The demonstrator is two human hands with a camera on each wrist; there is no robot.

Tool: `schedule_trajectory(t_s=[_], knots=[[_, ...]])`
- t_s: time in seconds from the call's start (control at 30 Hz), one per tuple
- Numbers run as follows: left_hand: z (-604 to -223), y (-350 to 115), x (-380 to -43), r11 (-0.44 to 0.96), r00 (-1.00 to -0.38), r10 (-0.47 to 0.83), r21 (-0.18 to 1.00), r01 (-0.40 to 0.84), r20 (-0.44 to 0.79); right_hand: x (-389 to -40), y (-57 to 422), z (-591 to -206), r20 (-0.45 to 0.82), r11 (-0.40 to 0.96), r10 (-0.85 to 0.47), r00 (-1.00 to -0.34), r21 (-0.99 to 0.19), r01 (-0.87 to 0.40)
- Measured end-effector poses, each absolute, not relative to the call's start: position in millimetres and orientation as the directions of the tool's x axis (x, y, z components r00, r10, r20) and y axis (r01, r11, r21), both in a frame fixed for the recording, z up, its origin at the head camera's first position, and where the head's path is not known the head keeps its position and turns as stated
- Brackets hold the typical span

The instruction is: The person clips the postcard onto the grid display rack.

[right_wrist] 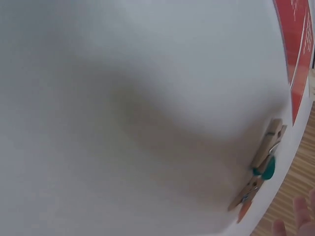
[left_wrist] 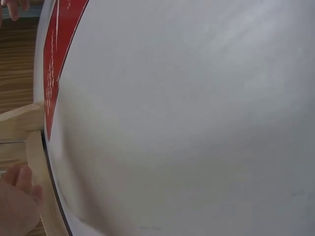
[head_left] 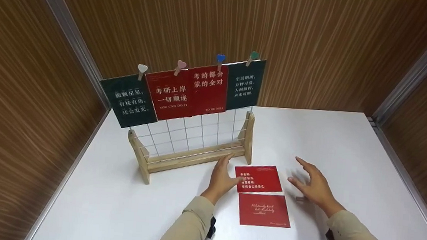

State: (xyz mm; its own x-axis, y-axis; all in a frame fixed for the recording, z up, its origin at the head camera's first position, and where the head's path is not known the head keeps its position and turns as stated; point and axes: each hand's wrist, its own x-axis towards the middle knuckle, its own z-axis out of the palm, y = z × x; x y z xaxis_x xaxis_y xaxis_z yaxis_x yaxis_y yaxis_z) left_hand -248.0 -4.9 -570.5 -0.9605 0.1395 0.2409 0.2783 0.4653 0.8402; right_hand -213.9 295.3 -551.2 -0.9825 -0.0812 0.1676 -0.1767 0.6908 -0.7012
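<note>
My left hand [head_left: 223,180] hovers with spread fingers at the left edge of a red card [head_left: 260,182] with white writing. A second red card [head_left: 263,213], with script lettering, lies just below the first on the table. To the right of both cards is my right hand [head_left: 316,189], thumb and fingers apart and nothing between them. Two wooden clothespins lie under it, shown in the right wrist view: one with a teal piece [right_wrist: 268,150], the other with an orange piece [right_wrist: 247,195]. In the head view the right hand mostly hides them.
A wire grid rack [head_left: 196,134] with a wooden base [head_left: 194,160] stands left of the cards. Along its top hang green and red cards [head_left: 169,95], held by heart-topped clothespins [head_left: 180,66]. Wood-grain walls [head_left: 222,16] enclose the white table [head_left: 105,211].
</note>
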Motion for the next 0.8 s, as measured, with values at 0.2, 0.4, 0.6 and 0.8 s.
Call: schedule_trajectory(t_s=[0.2,0.4,0.6,0.8], knots=[[-573.2,-1.0,-249.8,0.472,-0.968,0.154,0.846,0.248,0.198,-205.3,305.2,-555.8,0.126,0.671,-0.093,-0.988,-0.725,-0.156],[-574.1,1.9,-252.9,0.521,-0.973,0.164,0.823,0.224,0.161,-199.4,314.0,-560.5,0.127,0.654,-0.119,-0.985,-0.736,-0.174],[-575.4,5.1,-253.3,0.559,-0.974,0.180,0.800,0.218,0.139,-193.9,322.7,-563.5,0.147,0.657,-0.114,-0.983,-0.730,-0.186],[-577.4,7.9,-253.5,0.613,-0.975,0.182,0.761,0.213,0.127,-188.5,328.2,-564.4,0.125,0.595,-0.100,-0.987,-0.788,-0.159]])
